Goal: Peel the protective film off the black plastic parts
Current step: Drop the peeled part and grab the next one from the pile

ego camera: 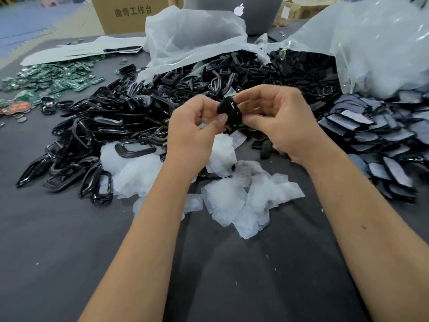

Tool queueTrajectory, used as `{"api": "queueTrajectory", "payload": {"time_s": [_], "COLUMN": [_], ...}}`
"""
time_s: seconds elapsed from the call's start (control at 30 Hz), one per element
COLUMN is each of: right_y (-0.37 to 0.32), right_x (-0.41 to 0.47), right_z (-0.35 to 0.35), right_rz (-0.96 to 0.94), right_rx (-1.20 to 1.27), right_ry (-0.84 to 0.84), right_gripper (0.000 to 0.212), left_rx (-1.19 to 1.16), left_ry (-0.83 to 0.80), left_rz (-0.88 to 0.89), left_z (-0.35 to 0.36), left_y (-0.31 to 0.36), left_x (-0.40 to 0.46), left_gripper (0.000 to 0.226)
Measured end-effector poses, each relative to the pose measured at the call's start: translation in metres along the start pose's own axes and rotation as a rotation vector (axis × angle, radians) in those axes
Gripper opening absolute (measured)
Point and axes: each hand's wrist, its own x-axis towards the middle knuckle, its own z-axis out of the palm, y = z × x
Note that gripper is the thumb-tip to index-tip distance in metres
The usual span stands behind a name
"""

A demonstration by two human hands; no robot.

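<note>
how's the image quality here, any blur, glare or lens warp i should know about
Head view: the black part pinched between left hand and right hand is softly blurred; glare glints on the black frame pile and clear bag; wide-angle warp stretches the forearms; lighting is even, with soft shadows.

Both hands meet over the middle of the desk (58, 240), left hand (192, 133) and right hand (281, 122) holding one plastic part (229, 115) between them. Under the wrists lies a heap of peeled film (234, 198). Frames (97, 126) sprawl left, circuit boards (53, 80) behind them. Stacked film-covered parts (380, 140) sit right. Bags (192, 40) and a carton (130, 13) stand at the back.
</note>
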Motion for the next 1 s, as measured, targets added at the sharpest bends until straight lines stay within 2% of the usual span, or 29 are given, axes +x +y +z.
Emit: {"api": "queueTrajectory", "payload": {"time_s": [0.07, 0.17, 0.27, 0.37, 0.5, 0.57, 0.67, 0.73, 0.9, 1.0], "right_y": [-0.003, -0.006, -0.009, -0.011, -0.009, -0.008, -0.008, -0.010, -0.015, -0.015], "right_x": [-0.003, -0.011, -0.020, -0.030, -0.043, -0.047, -0.046, -0.043, -0.030, -0.023], "right_z": [-0.022, -0.059, -0.086, -0.102, -0.118, -0.117, -0.113, -0.109, -0.095, -0.092], "right_rz": [-0.016, 0.015, 0.027, 0.041, 0.141, 0.154, 0.141, 0.133, 0.104, 0.089], "right_rx": [-0.079, -0.184, -0.477, -0.746, -0.890, -0.892, -0.868, -0.852, -0.794, -0.762], "right_ry": [0.152, 0.316, 0.158, 0.095, 0.030, 0.001, 0.035, 0.040, 0.006, 0.022], "right_gripper": [0.031, 0.029, 0.023, 0.038, 0.040, 0.039, 0.038, 0.037, 0.030, 0.028], "left_rx": [0.148, 0.321, 0.457, 0.516, 0.598, 0.558, 0.411, 0.395, 0.484, 0.601], "left_ry": [-0.027, -0.114, -0.199, -0.282, -0.451, -0.488, -0.370, -0.323, -0.189, -0.058], "left_rz": [0.069, 0.240, 0.396, 0.482, 0.483, 0.467, 0.424, 0.399, 0.332, 0.221], "left_z": [0.016, 0.048, 0.092, 0.132, 0.157, 0.154, 0.140, 0.130, 0.094, 0.070], "left_y": [0.004, 0.012, 0.026, 0.037, 0.033, 0.029, 0.027, 0.029, 0.028, 0.020], "left_x": [-0.001, -0.002, 0.001, -0.005, -0.017, -0.020, -0.022, -0.022, -0.012, -0.005], "left_gripper": [0.033, 0.019, 0.018, 0.019, 0.020, 0.020, 0.020, 0.019, 0.015, 0.016]}}
